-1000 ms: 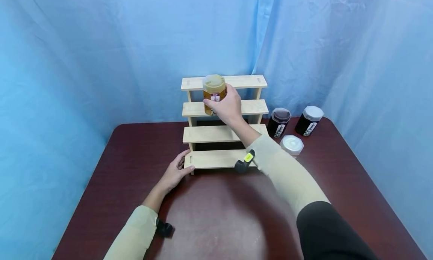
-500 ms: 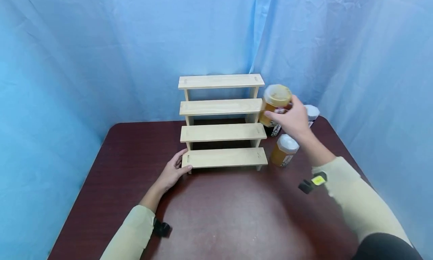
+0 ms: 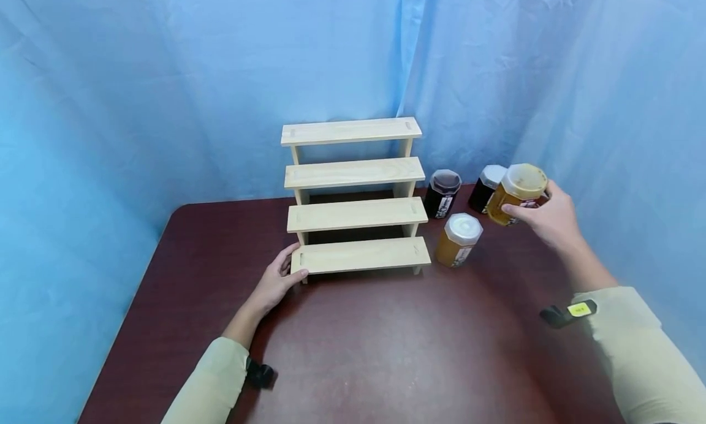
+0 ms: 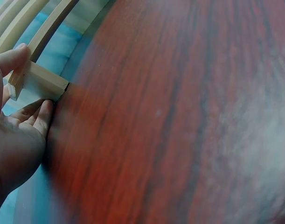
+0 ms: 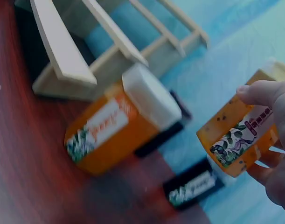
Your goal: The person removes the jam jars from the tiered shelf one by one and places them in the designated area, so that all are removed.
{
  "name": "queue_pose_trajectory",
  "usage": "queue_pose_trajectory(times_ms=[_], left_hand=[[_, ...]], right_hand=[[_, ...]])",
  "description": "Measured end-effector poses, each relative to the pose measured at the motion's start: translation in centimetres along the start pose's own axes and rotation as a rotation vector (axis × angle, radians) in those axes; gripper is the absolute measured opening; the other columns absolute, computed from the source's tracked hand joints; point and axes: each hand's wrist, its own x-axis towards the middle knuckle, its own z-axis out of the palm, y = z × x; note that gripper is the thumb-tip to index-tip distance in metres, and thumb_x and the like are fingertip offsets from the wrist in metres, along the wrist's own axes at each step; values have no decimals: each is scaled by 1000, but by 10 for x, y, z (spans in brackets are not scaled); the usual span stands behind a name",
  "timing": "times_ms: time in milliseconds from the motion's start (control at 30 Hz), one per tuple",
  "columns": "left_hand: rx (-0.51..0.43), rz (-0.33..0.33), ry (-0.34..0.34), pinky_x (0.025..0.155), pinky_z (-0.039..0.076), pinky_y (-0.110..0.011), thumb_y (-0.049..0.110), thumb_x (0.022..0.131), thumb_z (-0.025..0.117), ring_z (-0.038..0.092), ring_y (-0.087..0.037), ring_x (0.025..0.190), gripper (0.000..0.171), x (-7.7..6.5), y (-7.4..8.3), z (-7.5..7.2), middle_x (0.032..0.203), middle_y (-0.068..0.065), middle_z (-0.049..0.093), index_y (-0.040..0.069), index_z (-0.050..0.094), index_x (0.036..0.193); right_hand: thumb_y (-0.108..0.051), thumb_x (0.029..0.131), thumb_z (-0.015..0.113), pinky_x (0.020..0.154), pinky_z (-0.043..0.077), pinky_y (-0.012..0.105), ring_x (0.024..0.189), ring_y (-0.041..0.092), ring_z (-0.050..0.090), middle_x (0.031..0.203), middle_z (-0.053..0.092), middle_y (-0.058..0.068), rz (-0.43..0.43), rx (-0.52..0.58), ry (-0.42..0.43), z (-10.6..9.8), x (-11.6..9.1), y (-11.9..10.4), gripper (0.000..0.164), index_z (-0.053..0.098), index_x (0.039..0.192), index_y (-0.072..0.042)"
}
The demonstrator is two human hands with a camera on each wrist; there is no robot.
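Observation:
My right hand (image 3: 551, 220) grips an amber jar with a yellowish lid (image 3: 517, 194), held up at the right side. In the right wrist view the thumb lies along the jar's side, above its printed label. My left hand (image 3: 274, 280) holds the left end of the lowest step of a pale wooden four-tier stand, that step (image 3: 361, 255) lying between thumb and fingers. In the left wrist view the thumb is on the step's edge while other fingers reach down by the stand's leg (image 4: 46, 81). The stand's steps hold no jars.
Right of the stand are a dark jar with a dark lid (image 3: 441, 194), a dark jar with a white lid (image 3: 483, 191) and an amber jar with a white lid (image 3: 458, 243). They stand on a dark red-brown table (image 3: 386, 344). Blue curtains (image 3: 220, 93) hang behind and beside it.
The right hand has carried the amber jar from in front of the upper steps to the right, past the stand, near the white-lidded dark jar. The left hand keeps its hold on the bottom step.

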Motion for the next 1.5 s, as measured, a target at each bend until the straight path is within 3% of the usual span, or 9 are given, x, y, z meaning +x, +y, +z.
queue_pose_trajectory(times_ms=[200,433,700,867,1000,1200,1500], left_hand=[[2,13,8,112,31,-51,13,96,71,41,-32,140,74,0,0,-1,153,-20,43,14,32,159],[12,4,7,110,35,-45,12,97,70,43,-31,138,72,0,0,1,152,-20,45,13,32,158],[14,15,5,113,30,-49,11,96,70,41,-32,140,72,1,-3,1,153,-20,43,14,33,158],[-3,6,-2,114,29,-50,12,96,70,39,-33,141,72,-1,3,1,154,-20,42,13,33,158],[-12,3,1,113,30,-51,13,96,70,40,-33,140,72,-1,3,1,153,-20,42,15,33,158],[-2,-1,1,114,28,-50,13,97,70,39,-31,141,71,2,-2,2,154,-19,42,17,34,158],[-4,2,-9,118,20,-53,14,98,69,30,-33,146,73,3,-5,-1,159,-19,33,16,30,160]], right_hand=[[-38,84,84,67,46,14,92,8,55,123,57,11,-8,-49,-59,-5,-1,29,79,45,144,-6],[-42,86,81,74,41,16,108,23,51,132,54,18,43,-69,-87,-4,-7,61,82,42,145,-1],[-34,87,82,83,41,34,116,40,49,133,52,28,60,-71,-91,2,-13,81,83,39,145,7],[-32,87,82,87,41,40,118,40,48,134,50,30,80,-63,-89,8,-13,95,84,38,145,9],[-30,87,82,89,41,42,117,39,48,134,50,31,85,-44,-80,13,-15,100,84,37,145,10],[-29,88,80,100,36,66,123,47,44,139,45,35,110,13,-91,17,-18,106,86,33,147,11],[-27,87,81,104,32,70,127,50,41,142,42,35,113,39,-105,23,-15,103,89,30,149,10]])
